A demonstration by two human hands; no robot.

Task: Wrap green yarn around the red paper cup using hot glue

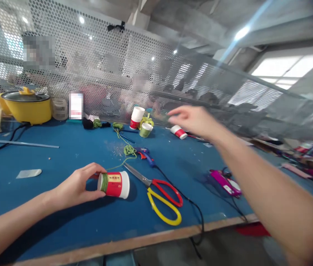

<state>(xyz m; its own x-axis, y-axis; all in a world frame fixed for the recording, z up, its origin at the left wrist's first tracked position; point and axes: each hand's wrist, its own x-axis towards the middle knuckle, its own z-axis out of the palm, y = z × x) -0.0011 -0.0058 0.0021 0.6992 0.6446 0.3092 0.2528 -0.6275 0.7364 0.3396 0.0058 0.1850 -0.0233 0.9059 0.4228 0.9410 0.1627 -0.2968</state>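
My left hand [77, 186] grips a paper cup [119, 184] by its base end, thumb below and fingers above. The cup is tilted on its side, its white rim facing right; green yarn [104, 183] wraps the end near my fingers. From there a strand runs up to a small yarn tangle [130, 150] beside a blue glue gun [145, 154]. My right hand [191, 119] is raised over the table's right half, slightly blurred, fingers stretched leftward with nothing visible in them. Below it, another red-and-white cup [178, 132] lies tipped over.
Large scissors [156, 192] with red and yellow handles lie right of the held cup. A white-and-red cup [137, 117] and a green-wrapped cup [146, 130] stand farther back. A yellow pot [31, 107] and a lit phone [76, 106] stand before the perforated metal screen [103, 66].
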